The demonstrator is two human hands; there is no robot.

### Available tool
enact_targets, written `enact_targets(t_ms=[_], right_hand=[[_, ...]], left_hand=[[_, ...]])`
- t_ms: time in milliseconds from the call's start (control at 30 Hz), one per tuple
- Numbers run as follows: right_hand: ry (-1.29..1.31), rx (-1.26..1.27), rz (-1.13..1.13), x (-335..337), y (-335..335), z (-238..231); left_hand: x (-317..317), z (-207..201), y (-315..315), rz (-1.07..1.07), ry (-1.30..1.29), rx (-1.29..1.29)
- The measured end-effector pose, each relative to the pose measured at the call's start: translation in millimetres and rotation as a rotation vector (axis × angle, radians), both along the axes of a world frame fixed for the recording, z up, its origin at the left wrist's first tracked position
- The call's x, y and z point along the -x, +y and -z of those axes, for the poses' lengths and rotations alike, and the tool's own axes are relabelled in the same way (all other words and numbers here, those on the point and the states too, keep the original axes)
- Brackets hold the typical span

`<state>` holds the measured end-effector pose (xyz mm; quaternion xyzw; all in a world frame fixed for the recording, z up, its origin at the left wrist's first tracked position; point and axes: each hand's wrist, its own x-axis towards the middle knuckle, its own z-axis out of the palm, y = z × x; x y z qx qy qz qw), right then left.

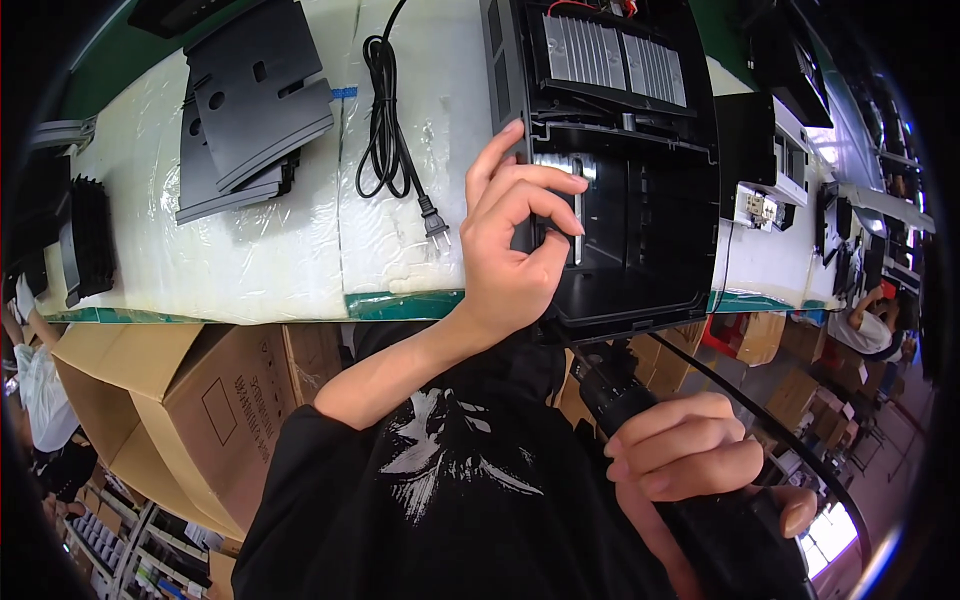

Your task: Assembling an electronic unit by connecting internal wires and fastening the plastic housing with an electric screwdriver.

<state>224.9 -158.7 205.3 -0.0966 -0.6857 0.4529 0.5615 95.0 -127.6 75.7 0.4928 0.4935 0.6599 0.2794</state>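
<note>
My left hand [515, 240] is over the left wall of a black box-shaped housing [640, 215], its bent fingers spread apart. Its thumb tip comes close to the index finger, and I see nothing between them. Whether the hand presses on the wall is hard to tell. Below the housing's near edge, my right hand [690, 445] is wrapped round a black power screwdriver [610, 390]. The driver's thin bit points up toward that near edge. Ribbed silver heat sinks [610, 60] sit in the far part of the housing, with red wires behind them.
A coiled black power cord [385, 120] and stacked dark panels [255, 110] lie left on the plastic-covered table [270, 265]. An open cardboard box [190, 420] stands below its near edge. A black-and-white unit [775, 160] is to the right. A black cable [770, 410] arcs past my right hand. Other people are farther off.
</note>
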Motion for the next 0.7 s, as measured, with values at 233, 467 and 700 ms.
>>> enact_targets(t_ms=[233,467,700], right_hand=[[0.041,0.040,-0.067,5.2,-3.7,7.9],[0.073,0.086,-0.117,10.3,-2.0,15.1],[0.162,0.107,-0.094,16.8,-3.0,15.3]], left_hand=[[-8.4,1.1,-1.7,-0.099,-0.124,-0.051],[-7.6,-2.6,-3.6,-0.134,-0.097,-0.006],[-6.7,-6.5,-2.4,-0.134,-0.110,0.014]])
